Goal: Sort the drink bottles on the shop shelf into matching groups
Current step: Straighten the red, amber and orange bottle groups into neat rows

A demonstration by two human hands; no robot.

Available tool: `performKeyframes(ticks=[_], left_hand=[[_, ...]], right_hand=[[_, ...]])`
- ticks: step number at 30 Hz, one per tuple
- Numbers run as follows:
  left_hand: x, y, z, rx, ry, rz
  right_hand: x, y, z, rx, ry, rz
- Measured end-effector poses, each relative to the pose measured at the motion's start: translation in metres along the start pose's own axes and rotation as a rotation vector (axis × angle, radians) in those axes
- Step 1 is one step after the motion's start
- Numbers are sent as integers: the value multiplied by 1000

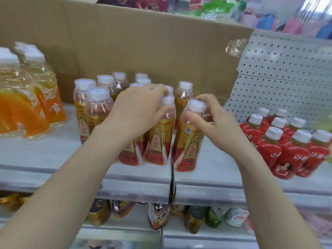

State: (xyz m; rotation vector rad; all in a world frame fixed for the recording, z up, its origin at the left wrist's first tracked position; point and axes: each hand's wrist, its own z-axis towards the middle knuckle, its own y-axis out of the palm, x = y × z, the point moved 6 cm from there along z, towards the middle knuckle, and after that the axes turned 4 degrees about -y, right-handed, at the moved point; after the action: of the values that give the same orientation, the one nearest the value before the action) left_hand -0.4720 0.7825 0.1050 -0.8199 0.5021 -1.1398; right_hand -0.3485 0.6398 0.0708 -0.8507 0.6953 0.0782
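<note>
— How far along is the sorting looking from the head view?

— Nearly done, I'm judging. The orange bottles (21,112) are standing at the left of the shelf (45,153), the red bottles (291,150) at the right, and the gold-and-red bottles (93,108) are clustering in the middle. One stray is left to join.

— And your hands?

— My left hand (143,105) is gripping the front bottle (158,141) at its neck. My right hand (212,119) is pinching the stray bottle (188,146) under its cap, tilted, just beside the cluster.

Bright, soft, blurred, edges warped.
</note>
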Motion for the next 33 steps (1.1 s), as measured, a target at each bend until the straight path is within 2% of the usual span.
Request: performKeyframes(ticks=[6, 15, 21, 23, 25, 27, 29, 33], left_hand=[[5, 2, 12, -89, -23, -89], [23, 7, 13, 2, -35, -92], [10, -5, 10, -39, 13, -203], [-12, -21, -1, 103, -3, -208], [-47, -38, -13, 219, -108, -119], [-82, -44, -24, 158, -261, -59], [-104, -42, -32, 54, -355, -48], [-115, -33, -41, -58, -353, -189]], right_hand=[[4, -2, 9, -35, -2, -28], [9, -16, 9, -79, 2, -55], [9, -17, 15, -152, -16, -120], [0, -25, 18, -89, -76, -131], [-23, -35, 19, 48, -195, -112], [-51, -32, 20, 110, -315, -132], [-79, -12, 27, 52, -390, -206], [-107, 47, 50, -270, -340, -417]])
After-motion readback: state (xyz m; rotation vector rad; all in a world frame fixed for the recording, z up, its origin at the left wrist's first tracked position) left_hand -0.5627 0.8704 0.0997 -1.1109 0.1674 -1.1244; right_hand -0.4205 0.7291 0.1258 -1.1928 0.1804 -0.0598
